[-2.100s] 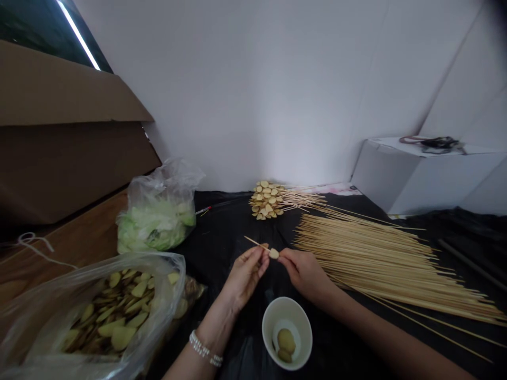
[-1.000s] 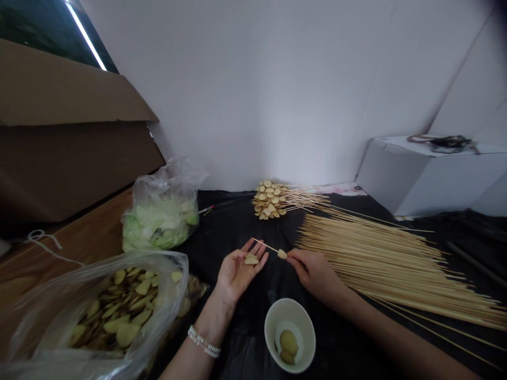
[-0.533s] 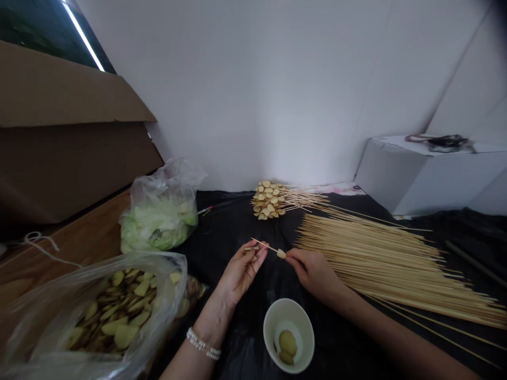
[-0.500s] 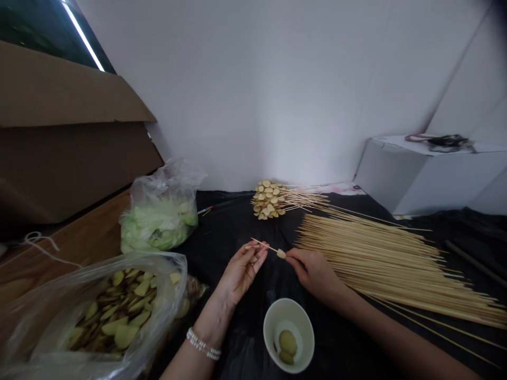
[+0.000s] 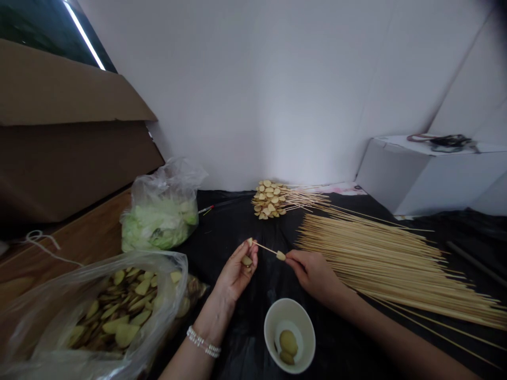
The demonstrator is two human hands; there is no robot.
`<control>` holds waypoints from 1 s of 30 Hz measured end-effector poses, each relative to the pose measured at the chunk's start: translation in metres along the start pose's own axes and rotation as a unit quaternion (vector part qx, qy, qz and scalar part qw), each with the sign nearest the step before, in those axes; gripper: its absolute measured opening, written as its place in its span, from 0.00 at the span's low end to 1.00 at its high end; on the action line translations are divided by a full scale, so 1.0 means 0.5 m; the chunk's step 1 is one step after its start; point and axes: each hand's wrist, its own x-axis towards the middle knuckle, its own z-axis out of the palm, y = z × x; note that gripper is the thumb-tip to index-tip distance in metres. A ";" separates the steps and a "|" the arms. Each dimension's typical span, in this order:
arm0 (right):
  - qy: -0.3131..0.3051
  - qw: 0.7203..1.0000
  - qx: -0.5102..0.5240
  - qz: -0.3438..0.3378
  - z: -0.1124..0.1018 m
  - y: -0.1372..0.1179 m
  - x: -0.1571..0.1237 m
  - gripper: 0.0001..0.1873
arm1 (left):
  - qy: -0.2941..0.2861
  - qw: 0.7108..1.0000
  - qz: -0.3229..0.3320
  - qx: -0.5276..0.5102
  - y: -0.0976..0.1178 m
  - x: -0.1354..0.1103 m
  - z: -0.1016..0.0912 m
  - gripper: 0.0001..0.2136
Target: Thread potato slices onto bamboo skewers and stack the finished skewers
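Observation:
My right hand point(image 5: 315, 272) grips a thin wooden skewer point(image 5: 264, 247) near a potato slice point(image 5: 280, 255) threaded on it. The skewer points left toward my left hand point(image 5: 237, 269), whose fingertips pinch another potato slice point(image 5: 250, 241) at the skewer's tip. One more slice point(image 5: 246, 260) rests against the curled fingers of that hand. Below the hands stands a white bowl point(image 5: 269, 345) with a few slices point(image 5: 288, 343) in it. To the right lies a wide spread of bare wooden skewers point(image 5: 380, 258).
Skewered slices point(image 5: 269, 198) are piled by the wall. At left are an open plastic bag of potato slices point(image 5: 127, 332), a bag of pale green vegetable pieces point(image 5: 158, 224) and a cardboard box point(image 5: 71, 163). A white box point(image 5: 428, 174) stands at right. Black sheeting point(image 5: 222, 221) covers the surface.
My left hand has shifted slightly left, and its fingers have closed in, bringing a slice to the skewer's tip. My right hand and the skewer have barely moved.

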 end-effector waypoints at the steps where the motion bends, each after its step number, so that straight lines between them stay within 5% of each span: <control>1: -0.005 1.000 -0.005 -0.001 0.000 -0.002 0.000 0.14 | 0.005 1.000 -0.006 -0.012 0.001 0.002 0.000 0.05; 18: -0.031 0.998 -0.048 0.015 0.001 -0.006 0.000 0.14 | -0.002 0.998 -0.030 -0.057 0.004 0.003 -0.004 0.06; 30: -0.030 0.997 -0.067 0.030 0.004 -0.014 -0.008 0.14 | 0.007 1.000 0.027 -0.006 -0.001 0.008 -0.008 0.07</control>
